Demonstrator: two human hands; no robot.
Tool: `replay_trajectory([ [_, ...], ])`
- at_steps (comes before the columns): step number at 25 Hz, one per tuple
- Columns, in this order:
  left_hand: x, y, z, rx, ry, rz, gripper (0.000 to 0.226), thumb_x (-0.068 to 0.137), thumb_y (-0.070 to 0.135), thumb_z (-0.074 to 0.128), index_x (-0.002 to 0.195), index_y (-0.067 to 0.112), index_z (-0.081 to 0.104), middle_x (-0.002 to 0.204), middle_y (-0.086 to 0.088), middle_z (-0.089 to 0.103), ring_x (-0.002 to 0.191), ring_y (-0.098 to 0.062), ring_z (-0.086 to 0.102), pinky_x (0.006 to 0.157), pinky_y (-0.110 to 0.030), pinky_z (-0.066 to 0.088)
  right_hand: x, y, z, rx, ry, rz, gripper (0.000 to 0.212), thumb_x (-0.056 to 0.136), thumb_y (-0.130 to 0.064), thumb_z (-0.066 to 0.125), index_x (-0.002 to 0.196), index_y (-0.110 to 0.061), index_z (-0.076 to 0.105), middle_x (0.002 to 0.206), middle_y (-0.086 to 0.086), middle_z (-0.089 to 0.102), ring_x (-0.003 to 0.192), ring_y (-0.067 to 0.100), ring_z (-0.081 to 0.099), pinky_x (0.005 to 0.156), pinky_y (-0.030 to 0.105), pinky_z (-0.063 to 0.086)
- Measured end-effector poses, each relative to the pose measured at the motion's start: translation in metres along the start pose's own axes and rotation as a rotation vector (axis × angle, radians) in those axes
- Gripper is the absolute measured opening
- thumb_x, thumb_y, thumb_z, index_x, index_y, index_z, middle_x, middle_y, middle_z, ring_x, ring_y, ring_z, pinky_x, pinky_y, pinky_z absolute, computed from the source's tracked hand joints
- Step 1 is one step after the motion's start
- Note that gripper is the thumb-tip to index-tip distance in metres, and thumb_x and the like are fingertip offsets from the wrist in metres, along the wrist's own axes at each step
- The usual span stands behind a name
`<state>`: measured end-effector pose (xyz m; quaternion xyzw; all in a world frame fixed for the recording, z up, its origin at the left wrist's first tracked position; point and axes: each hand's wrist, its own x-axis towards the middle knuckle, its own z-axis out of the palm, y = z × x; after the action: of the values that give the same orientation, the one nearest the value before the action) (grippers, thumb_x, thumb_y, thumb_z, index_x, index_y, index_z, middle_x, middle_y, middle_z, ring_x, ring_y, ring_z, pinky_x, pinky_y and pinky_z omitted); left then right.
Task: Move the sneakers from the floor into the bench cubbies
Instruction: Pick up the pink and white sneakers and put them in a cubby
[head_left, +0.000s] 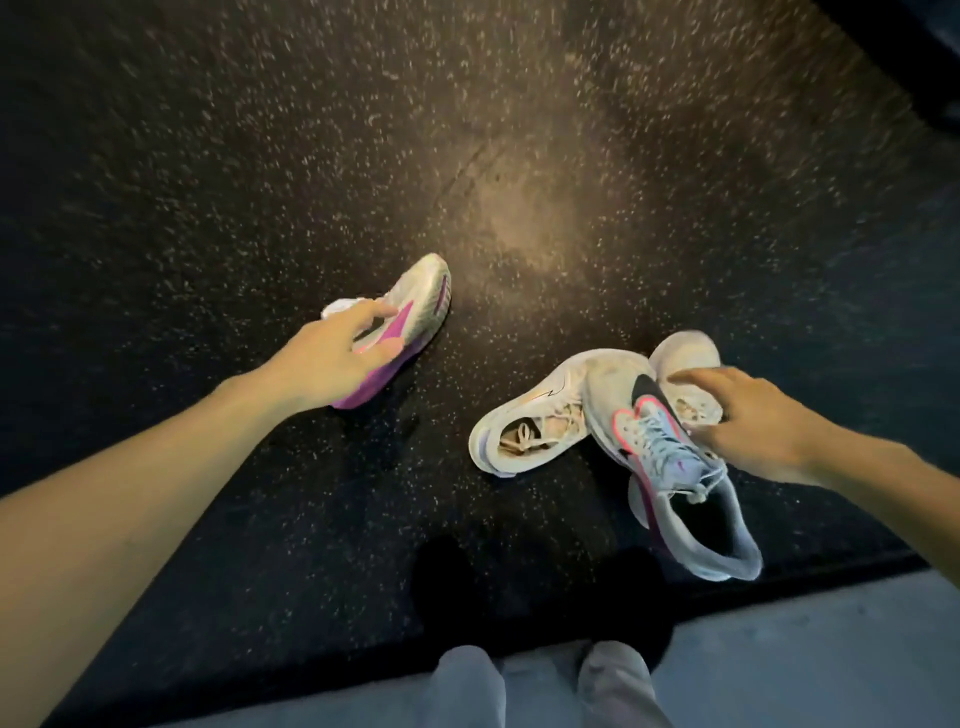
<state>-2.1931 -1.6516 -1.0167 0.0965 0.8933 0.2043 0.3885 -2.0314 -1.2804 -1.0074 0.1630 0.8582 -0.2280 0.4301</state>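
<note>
The left hand (332, 358) is opening over the light, soft purple-soled sneaker (410, 317), best pinched at its collar, while the right hand (753, 421) is gripping the grey sneaker (675, 467).

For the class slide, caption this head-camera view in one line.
Left hand reaches the purple-soled sneaker; right hand gathers three pale sneakers.

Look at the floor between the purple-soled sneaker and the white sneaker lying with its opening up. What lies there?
Nothing: in the head view, only bare speckled floor separates the purple-soled sneaker from the white sneaker.
</note>
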Motion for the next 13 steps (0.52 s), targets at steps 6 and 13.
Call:
replay_trajectory([
  [6, 0.024, -0.061, 0.068, -0.032, -0.003, -0.084, 0.042, 0.1, 0.033, 0.045, 0.142, 0.03, 0.037, 0.144, 0.001, 0.041, 0.131, -0.021, 0.039, 0.107, -0.035, 0.03, 0.015, 0.038, 0.07, -0.037, -0.227, 0.086, 0.102, 0.064, -0.011, 0.066, 0.145, -0.043, 0.012, 0.155, -0.006, 0.01, 0.128, 0.037, 0.041, 0.097, 0.04, 0.04],
  [13, 0.046, -0.095, 0.093, 0.031, 0.099, -0.178, 0.049, 0.099, 0.028, 0.046, 0.146, 0.027, 0.031, 0.152, -0.006, 0.025, 0.133, -0.028, 0.034, 0.108, -0.039, 0.028, 0.023, 0.063, 0.1, -0.072, 0.068, 0.028, 0.099, 0.069, 0.001, 0.063, 0.143, -0.047, 0.019, 0.15, -0.005, 0.027, 0.118, 0.036, 0.051, 0.08, 0.047, 0.049],
])
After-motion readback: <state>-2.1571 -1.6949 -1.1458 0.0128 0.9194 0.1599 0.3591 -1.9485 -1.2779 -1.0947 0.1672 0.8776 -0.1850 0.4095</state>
